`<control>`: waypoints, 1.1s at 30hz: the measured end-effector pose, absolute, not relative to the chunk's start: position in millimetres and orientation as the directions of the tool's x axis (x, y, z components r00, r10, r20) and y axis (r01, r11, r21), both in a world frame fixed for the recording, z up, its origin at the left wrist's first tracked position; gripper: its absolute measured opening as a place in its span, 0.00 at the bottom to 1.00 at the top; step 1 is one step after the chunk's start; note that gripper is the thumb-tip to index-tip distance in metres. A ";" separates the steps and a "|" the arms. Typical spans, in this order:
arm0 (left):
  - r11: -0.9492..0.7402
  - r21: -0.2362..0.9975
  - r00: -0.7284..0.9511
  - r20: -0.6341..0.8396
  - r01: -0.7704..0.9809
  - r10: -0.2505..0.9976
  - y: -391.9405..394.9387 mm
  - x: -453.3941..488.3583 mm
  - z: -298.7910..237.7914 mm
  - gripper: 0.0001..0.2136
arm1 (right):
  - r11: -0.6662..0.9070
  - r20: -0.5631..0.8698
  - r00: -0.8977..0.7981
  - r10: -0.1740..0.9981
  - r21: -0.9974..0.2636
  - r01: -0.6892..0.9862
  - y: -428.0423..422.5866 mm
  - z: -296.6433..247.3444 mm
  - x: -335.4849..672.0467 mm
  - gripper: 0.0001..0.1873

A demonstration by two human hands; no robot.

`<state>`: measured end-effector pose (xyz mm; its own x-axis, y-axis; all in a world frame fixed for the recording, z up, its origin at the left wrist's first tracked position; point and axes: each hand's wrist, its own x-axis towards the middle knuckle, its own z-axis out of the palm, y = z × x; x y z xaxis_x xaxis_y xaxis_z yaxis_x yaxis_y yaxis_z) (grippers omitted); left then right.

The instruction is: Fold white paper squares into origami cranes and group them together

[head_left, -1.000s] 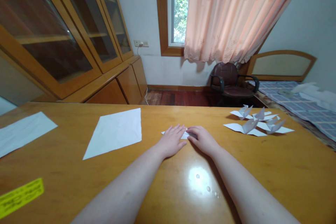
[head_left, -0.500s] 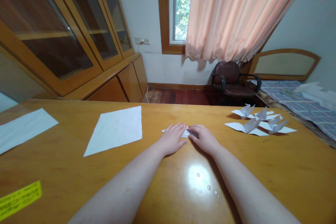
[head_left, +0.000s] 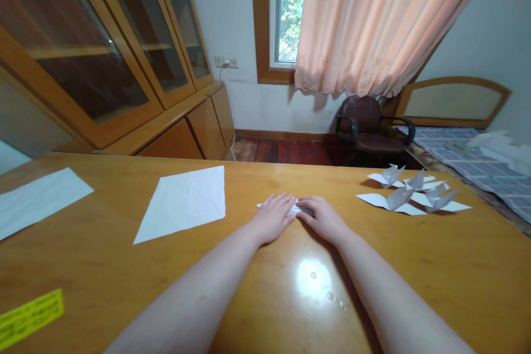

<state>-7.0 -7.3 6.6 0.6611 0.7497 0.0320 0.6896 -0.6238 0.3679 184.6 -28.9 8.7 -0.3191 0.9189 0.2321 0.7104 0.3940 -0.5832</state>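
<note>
A small folded white paper [head_left: 293, 211] lies on the table, mostly hidden beneath my hands; its pointed left tip pokes out past my fingers. My left hand [head_left: 271, 218] rests flat across its left part, fingers stretched out. At the other end, my right hand [head_left: 322, 219] has thumb and forefinger curled around the paper, gripping it. Off to the right stand several folded white paper cranes [head_left: 399, 198] with raised wings, apart from my hands. A flat white sheet of paper [head_left: 188, 199] lies to the left of my left hand.
The wooden table [head_left: 265, 310] spans the foreground. Another white sheet [head_left: 41, 199] is at its far left, and a yellow label [head_left: 31, 318] sits near the lower left corner. Beyond the table are a glass-door cabinet [head_left: 161, 99], an armchair [head_left: 367, 121] and a bed [head_left: 489, 160].
My left thumb has drawn in slightly towards the paper. Otherwise both hands stay in place on it; the whole view has shifted very slightly.
</note>
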 end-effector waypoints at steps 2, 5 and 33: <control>-0.619 0.376 0.655 0.040 0.690 0.755 -6.6 -7.3 5.6 0.22 | 0.400 0.236 -0.324 0.916 -0.584 0.706 -28.4 8.2 184.8 0.12; -0.614 0.388 0.648 0.056 0.687 0.760 -5.2 -7.7 3.1 0.21 | 0.407 0.241 -0.329 0.913 -0.581 0.705 -27.2 6.3 185.5 0.12; -0.612 0.365 0.587 0.192 0.702 0.787 -6.7 -7.2 18.3 0.11 | 0.385 0.254 -0.291 0.922 -0.523 0.760 -32.0 9.5 184.7 0.09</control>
